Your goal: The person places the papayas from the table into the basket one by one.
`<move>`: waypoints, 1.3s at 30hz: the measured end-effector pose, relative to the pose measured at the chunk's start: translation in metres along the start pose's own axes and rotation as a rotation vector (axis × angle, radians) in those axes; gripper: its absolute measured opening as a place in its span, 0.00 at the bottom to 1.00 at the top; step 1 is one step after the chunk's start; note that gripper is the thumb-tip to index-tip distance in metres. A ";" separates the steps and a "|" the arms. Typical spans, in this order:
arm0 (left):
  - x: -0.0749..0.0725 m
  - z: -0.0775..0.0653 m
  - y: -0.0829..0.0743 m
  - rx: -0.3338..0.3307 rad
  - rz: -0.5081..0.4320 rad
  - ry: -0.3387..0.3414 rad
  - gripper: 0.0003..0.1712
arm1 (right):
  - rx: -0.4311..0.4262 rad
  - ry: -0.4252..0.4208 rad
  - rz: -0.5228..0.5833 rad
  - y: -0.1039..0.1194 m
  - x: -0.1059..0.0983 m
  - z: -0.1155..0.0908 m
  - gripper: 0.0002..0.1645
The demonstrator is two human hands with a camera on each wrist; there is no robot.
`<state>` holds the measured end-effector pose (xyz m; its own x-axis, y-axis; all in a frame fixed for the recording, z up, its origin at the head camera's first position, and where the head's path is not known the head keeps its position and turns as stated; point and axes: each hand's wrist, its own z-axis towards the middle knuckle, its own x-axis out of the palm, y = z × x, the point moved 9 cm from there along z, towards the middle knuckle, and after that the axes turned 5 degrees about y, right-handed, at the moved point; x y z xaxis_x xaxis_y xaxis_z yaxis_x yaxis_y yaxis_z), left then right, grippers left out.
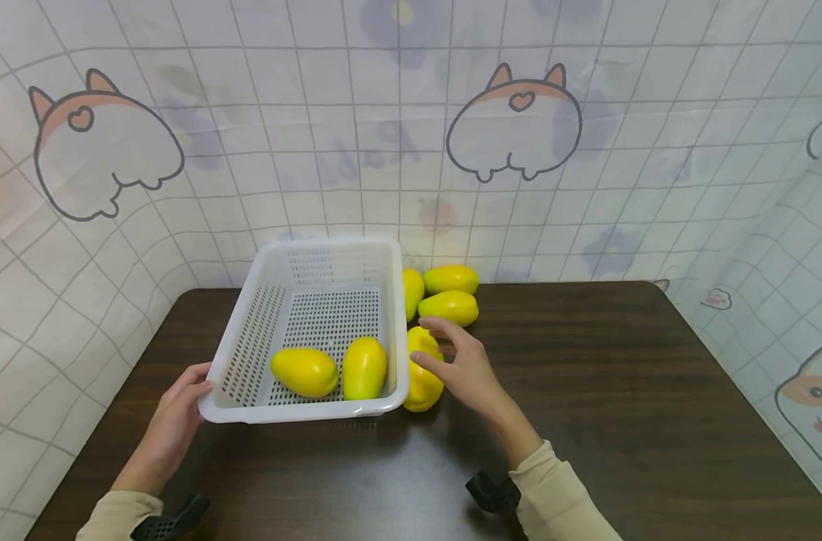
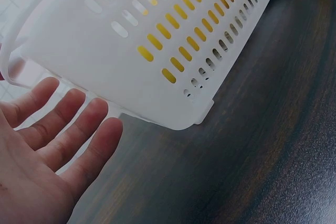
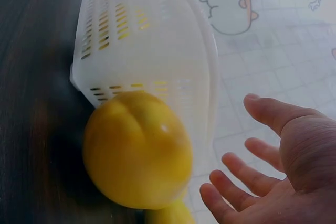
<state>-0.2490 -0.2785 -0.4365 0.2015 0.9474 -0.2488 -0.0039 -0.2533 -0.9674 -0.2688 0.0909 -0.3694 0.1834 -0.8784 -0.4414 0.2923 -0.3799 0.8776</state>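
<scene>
A white plastic basket (image 1: 238,330) with slotted walls sits left of the middle on the table, holding two smooth yellow mango-shaped fruits (image 1: 306,372) in its front half. At its front left corner my left hand (image 1: 174,413) touches the rim; the left wrist view shows the fingers (image 2: 84,145) nearly straight. My right hand (image 1: 466,368) hovers by a larger yellow fruit with a lobed surface (image 3: 136,150), just outside the basket's right wall. Its fingers are spread and loosely curved, the palm holding nothing. In the right wrist view a gap shows between hand and fruit.
Behind the lobed fruit, several yellow mango-shaped fruits (image 1: 450,307) lie close together along the basket's right side. The dark wooden table (image 1: 621,391) reaches back to a wall cloth (image 1: 397,173) with a grid and cartoon animals. Black straps (image 1: 494,492) sit at both wrists.
</scene>
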 end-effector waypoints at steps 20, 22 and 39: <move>0.001 0.000 -0.002 0.006 -0.013 0.014 0.22 | 0.067 0.044 -0.036 -0.037 0.006 0.002 0.33; 0.001 0.000 -0.002 0.011 -0.006 0.013 0.22 | 0.080 0.048 -0.031 -0.039 0.007 0.002 0.34; 0.001 -0.001 -0.002 0.024 -0.043 0.014 0.21 | 0.142 0.069 -0.047 -0.058 0.011 -0.001 0.38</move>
<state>-0.2481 -0.2776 -0.4345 0.2155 0.9545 -0.2062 -0.0182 -0.2072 -0.9781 -0.2828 0.1036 -0.4251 0.2382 -0.8383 -0.4904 0.1675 -0.4619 0.8710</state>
